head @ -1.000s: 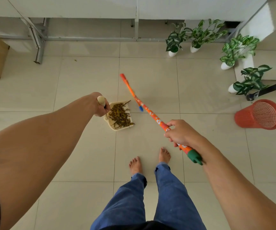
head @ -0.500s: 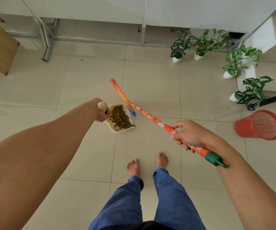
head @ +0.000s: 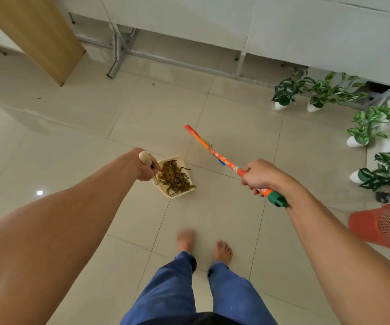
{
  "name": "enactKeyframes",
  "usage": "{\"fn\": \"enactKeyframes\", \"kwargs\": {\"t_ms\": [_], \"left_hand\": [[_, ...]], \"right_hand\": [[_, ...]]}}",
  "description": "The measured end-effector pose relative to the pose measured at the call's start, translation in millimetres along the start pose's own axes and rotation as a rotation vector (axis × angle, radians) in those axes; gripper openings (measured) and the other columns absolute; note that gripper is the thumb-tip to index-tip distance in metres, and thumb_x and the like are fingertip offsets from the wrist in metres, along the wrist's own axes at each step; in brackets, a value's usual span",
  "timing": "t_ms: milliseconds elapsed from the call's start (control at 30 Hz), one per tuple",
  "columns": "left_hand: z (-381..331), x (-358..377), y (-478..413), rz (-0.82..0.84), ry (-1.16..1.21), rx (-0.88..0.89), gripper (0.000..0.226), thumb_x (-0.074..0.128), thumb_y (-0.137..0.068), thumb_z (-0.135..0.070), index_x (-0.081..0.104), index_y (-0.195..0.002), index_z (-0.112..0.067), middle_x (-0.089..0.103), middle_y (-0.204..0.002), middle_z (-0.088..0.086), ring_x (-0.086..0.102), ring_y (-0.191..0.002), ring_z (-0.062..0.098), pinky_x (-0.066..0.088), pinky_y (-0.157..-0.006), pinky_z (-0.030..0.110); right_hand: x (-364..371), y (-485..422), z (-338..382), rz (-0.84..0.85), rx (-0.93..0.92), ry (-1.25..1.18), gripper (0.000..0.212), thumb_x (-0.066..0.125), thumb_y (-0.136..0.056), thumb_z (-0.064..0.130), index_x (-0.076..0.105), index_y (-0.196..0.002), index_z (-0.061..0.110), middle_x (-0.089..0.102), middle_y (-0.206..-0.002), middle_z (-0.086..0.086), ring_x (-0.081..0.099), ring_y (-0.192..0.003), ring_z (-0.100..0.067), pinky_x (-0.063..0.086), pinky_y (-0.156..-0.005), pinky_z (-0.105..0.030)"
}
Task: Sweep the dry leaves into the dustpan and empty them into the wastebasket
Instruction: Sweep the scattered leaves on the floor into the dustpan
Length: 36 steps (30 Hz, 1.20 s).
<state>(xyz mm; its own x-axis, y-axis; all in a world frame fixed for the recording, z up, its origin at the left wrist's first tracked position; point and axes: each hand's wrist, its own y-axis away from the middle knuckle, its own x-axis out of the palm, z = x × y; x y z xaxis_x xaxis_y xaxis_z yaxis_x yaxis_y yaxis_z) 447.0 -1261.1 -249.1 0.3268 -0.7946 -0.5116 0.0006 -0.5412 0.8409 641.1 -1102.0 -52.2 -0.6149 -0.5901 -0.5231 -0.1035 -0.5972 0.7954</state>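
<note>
A cream dustpan (head: pixel 181 163) sits low over the tiled floor, filled with a heap of dry brown leaves (head: pixel 174 178). My left hand (head: pixel 143 167) grips the rounded top of its upright wooden handle. My right hand (head: pixel 258 175) is closed around the orange flowered broom handle (head: pixel 215 154), near its green end cap. The broom slants away up and left, with its head blurred and just right of the dustpan. The red mesh wastebasket (head: pixel 374 227) lies on its side at the right edge, mouth facing right.
Several potted green plants (head: pixel 368 127) in white pots line the right side and back wall. A wooden panel (head: pixel 41 36) leans at the back left, beside grey metal table legs (head: pixel 116 59). My bare feet (head: pixel 204 246) stand on the tiles below the dustpan.
The view has swung left and tilted. The broom has swung to the right, off the dustpan. My left foot is blurred in motion. The dustpan stays in my left hand.
</note>
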Motion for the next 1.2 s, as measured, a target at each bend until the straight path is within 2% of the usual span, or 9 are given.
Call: {"fn": "enactKeyframes", "kwargs": {"t_ms": [100,200,300,500,667,767,933,1067,1200], "left_hand": [[-1.4,6.8,-3.0,-0.003,-0.013,-0.014,0.050,0.026,-0.111,-0.008,0.018,-0.159,0.000,0.027,-0.161,0.014,0.029,-0.152,0.022,0.021,-0.126,0.031],[-3.0,13.7,-7.4,-0.014,-0.037,-0.015,0.050,0.025,-0.111,-0.008,0.018,-0.159,0.000,0.027,-0.161,0.014,0.029,-0.152,0.021,0.021,-0.126,0.031],[-7.2,16.9,-12.9,-0.030,-0.054,-0.014,0.049,0.025,-0.110,-0.008,0.020,-0.159,0.000,0.029,-0.161,0.013,0.031,-0.151,0.021,0.022,-0.126,0.031],[-11.2,27.4,-23.1,-0.044,-0.071,-0.009,0.050,0.028,-0.110,-0.010,0.019,-0.159,0.000,0.029,-0.161,0.011,0.031,-0.151,0.019,0.022,-0.126,0.031],[-14.3,32.8,-28.8,-0.037,-0.102,-0.017,0.050,0.029,-0.110,-0.010,0.019,-0.159,0.000,0.030,-0.160,0.013,0.031,-0.151,0.023,0.022,-0.126,0.030],[-14.5,34.9,-31.1,-0.040,-0.103,0.002,0.050,0.028,-0.110,-0.007,0.019,-0.158,0.001,0.030,-0.160,0.013,0.031,-0.151,0.023,0.022,-0.126,0.030],[-5.5,37.4,-34.2,-0.039,-0.072,-0.017,0.049,0.028,-0.110,-0.007,0.020,-0.158,0.001,0.029,-0.160,0.013,0.031,-0.151,0.022,0.022,-0.126,0.030],[-1.3,40.8,-35.3,-0.030,-0.071,-0.005,0.048,0.027,-0.110,-0.007,0.021,-0.158,0.000,0.030,-0.160,0.013,0.031,-0.151,0.022,0.021,-0.126,0.030],[2.3,38.6,-37.8,-0.052,-0.032,-0.005,0.049,0.027,-0.110,-0.008,0.020,-0.158,0.000,0.029,-0.160,0.013,0.030,-0.151,0.022,0.020,-0.126,0.029]], "right_hand": [[-4.0,-2.6,-6.2,0.038,0.018,-0.027,0.021,0.059,-0.085,0.009,0.068,-0.102,0.001,0.061,-0.061,-0.007,0.054,-0.037,-0.015,0.042,-0.040,-0.021],[-3.5,-1.6,-17.9,0.086,0.042,-0.024,0.024,0.058,-0.088,0.006,0.066,-0.109,0.000,0.058,-0.064,-0.008,0.052,-0.042,-0.015,0.040,-0.043,-0.022],[-8.1,0.3,-33.5,0.090,0.058,-0.057,0.021,0.057,-0.089,0.006,0.066,-0.107,-0.001,0.057,-0.065,-0.009,0.050,-0.044,-0.016,0.038,-0.043,-0.022],[-35.1,4.7,-65.0,0.030,0.010,-0.113,0.011,0.060,-0.087,0.009,0.064,-0.095,0.016,0.057,-0.063,-0.006,0.047,-0.031,-0.009,0.035,-0.033,-0.016],[-30.7,-30.7,-47.8,-0.079,-0.010,0.078,0.015,0.057,-0.083,0.010,0.065,-0.095,0.008,0.064,-0.058,-0.008,0.059,-0.042,-0.020,0.048,-0.048,-0.027],[-14.1,-47.3,-31.6,-0.110,-0.016,0.211,0.019,0.052,-0.083,0.009,0.064,-0.097,0.004,0.063,-0.051,-0.006,0.061,-0.043,-0.019,0.049,-0.052,-0.026],[0.2,-45.2,-24.2,0.077,-0.033,0.182,0.022,0.057,-0.087,0.007,0.066,-0.106,0.000,0.064,-0.070,-0.012,0.059,-0.055,-0.024,0.046,-0.051,-0.028],[1.5,-13.9,-35.0,0.165,-0.069,0.093,0.022,0.061,-0.088,0.009,0.067,-0.109,0.012,0.058,-0.067,-0.007,0.051,-0.039,-0.013,0.038,-0.036,-0.017],[5.8,-2.8,-37.9,0.130,-0.079,0.024,0.022,0.061,-0.085,0.011,0.066,-0.104,0.021,0.060,-0.065,-0.005,0.052,-0.032,-0.010,0.040,-0.035,-0.018]]}}
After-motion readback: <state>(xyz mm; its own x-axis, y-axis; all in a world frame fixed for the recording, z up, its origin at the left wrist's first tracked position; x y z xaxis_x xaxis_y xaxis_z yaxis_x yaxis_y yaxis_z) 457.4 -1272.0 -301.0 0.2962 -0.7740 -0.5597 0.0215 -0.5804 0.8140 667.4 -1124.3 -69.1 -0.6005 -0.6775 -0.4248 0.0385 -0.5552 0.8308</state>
